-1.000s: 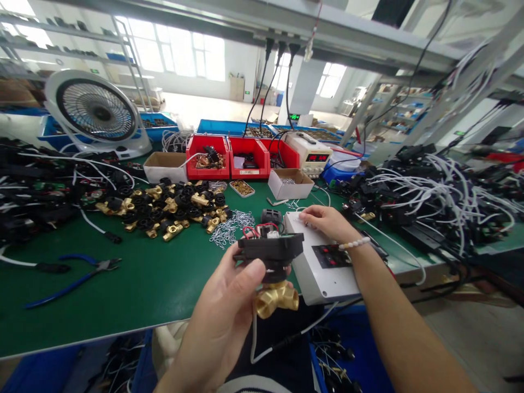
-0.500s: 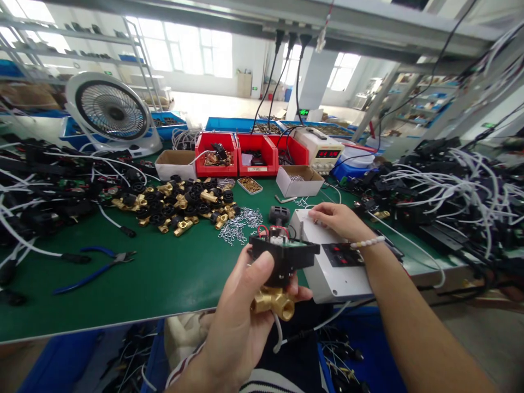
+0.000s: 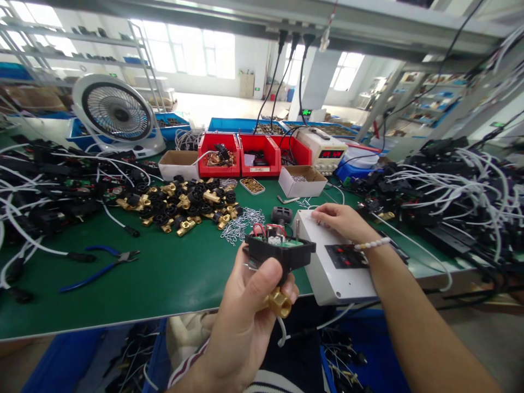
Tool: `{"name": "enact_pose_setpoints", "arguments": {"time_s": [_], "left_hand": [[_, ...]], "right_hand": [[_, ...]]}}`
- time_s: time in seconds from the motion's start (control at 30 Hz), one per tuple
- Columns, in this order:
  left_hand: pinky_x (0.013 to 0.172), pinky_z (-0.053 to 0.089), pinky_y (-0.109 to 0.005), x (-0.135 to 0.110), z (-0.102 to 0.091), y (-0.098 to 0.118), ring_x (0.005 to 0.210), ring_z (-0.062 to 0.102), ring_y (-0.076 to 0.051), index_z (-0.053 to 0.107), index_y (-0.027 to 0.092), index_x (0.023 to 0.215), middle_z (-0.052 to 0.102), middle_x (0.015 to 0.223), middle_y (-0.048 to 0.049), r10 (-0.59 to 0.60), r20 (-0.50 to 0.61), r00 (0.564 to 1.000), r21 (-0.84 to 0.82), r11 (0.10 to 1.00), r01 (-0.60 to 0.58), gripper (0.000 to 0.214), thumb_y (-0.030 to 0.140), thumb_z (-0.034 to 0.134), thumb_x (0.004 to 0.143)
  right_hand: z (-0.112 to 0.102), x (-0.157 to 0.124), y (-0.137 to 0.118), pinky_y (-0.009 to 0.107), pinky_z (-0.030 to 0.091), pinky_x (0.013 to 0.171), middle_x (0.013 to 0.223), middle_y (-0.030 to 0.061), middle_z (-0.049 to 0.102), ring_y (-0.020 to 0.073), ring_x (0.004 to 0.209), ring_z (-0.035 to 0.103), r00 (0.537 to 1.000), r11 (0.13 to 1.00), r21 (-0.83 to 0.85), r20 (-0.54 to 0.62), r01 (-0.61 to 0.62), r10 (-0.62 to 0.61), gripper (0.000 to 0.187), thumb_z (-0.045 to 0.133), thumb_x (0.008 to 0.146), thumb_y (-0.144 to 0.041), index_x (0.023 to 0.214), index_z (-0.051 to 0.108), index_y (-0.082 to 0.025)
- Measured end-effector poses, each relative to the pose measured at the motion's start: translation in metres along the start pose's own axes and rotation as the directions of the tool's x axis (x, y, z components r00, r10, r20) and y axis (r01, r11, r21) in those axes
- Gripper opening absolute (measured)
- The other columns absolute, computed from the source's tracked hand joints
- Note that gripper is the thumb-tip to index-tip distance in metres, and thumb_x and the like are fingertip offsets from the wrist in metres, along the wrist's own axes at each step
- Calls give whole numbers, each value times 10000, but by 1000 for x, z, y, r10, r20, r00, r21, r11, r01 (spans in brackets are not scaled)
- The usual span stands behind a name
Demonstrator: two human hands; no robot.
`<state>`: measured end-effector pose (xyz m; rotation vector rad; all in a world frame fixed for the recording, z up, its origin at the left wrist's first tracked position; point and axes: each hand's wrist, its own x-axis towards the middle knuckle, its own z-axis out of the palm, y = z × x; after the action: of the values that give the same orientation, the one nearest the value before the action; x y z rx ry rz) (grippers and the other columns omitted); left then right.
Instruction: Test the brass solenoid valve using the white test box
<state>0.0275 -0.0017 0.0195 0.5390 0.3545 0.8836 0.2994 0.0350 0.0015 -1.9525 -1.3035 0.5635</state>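
My left hand (image 3: 245,311) is wrapped around a valve assembly (image 3: 280,256): a black open housing with a green board and red wires on top, and a brass fitting (image 3: 279,301) below. A white cable hangs from it. I hold it over the table's front edge. My right hand (image 3: 341,219) rests on the far end of a white box (image 3: 327,273) with a black switch panel, its fingers curled against the box top. A bead bracelet sits on that wrist.
A pile of black and brass valve parts (image 3: 184,202) and loose wire clips (image 3: 241,221) lie on the green mat. Blue pliers (image 3: 100,265) lie left. Red bins (image 3: 239,154), cardboard boxes, a power supply (image 3: 321,147) and a fan (image 3: 117,114) stand behind. Wired units are heaped on both sides.
My left hand has turned the valve assembly, so the brass fitting now points its end toward me. My right hand has stayed on the white box.
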Motion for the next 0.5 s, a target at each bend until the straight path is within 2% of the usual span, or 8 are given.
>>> {"name": "enact_pose_setpoints", "arguments": {"time_s": [0.1, 0.2, 0.3, 0.37, 0.43, 0.5], "left_hand": [[620, 425, -206, 1, 1, 0, 640, 480, -73, 554, 189, 971, 521, 812, 18, -13, 4, 1000, 20, 1000, 12, 262, 292, 737, 813], [607, 405, -200, 0, 3, 0, 630, 463, -73, 544, 195, 1013, 512, 785, 23, -26, 25, 999, 53, 998, 24, 327, 297, 756, 785], [629, 415, -199, -2, 3, 1, 644, 476, -84, 543, 188, 1079, 530, 773, 9, -30, 21, 999, 72, 997, 28, 347, 330, 716, 814], [649, 435, -206, -2, 4, 2, 661, 507, -100, 545, 189, 1101, 561, 796, -11, -42, -14, 999, 69, 997, 42, 313, 360, 649, 860], [653, 454, -213, -1, 5, 3, 675, 531, -112, 548, 204, 1117, 588, 847, -25, -38, -50, 998, 64, 997, 41, 283, 359, 602, 887], [653, 470, -215, 0, 7, 2, 679, 538, -115, 556, 212, 1115, 605, 875, -29, -20, -79, 997, 73, 997, 26, 265, 348, 600, 891]], "right_hand": [[3, 2, 2, 299, 396, 568, 597, 23, 611, 161, 565, 506, 1000, 1000, 10, -7, 1, -1, 505, 712, 575, -649, 699, 677, -161], [-1, 4, 4, 324, 452, 614, 634, 44, 640, 180, 594, 548, 1000, 1000, 31, -12, -2, 3, 519, 732, 569, -649, 716, 680, -153], [-16, -5, -1, 375, 513, 753, 842, 95, 704, 236, 767, 637, 995, 997, 76, -102, 16, -8, 540, 726, 622, -639, 861, 678, -157], [-23, -27, -13, 411, 510, 886, 1020, 108, 704, 271, 965, 646, 965, 984, 156, -256, 92, -49, 513, 728, 696, -593, 1004, 663, -188], [-18, -59, -32, 432, 486, 982, 1139, 92, 682, 279, 1119, 605, 916, 941, 257, -387, 220, -108, 455, 730, 772, -522, 1123, 644, -245], [0, -94, -53, 438, 455, 1051, 1262, 54, 630, 268, 1223, 551, 912, 875, 362, -368, 323, -184, 441, 716, 825, -472, 1224, 607, -322]]}}
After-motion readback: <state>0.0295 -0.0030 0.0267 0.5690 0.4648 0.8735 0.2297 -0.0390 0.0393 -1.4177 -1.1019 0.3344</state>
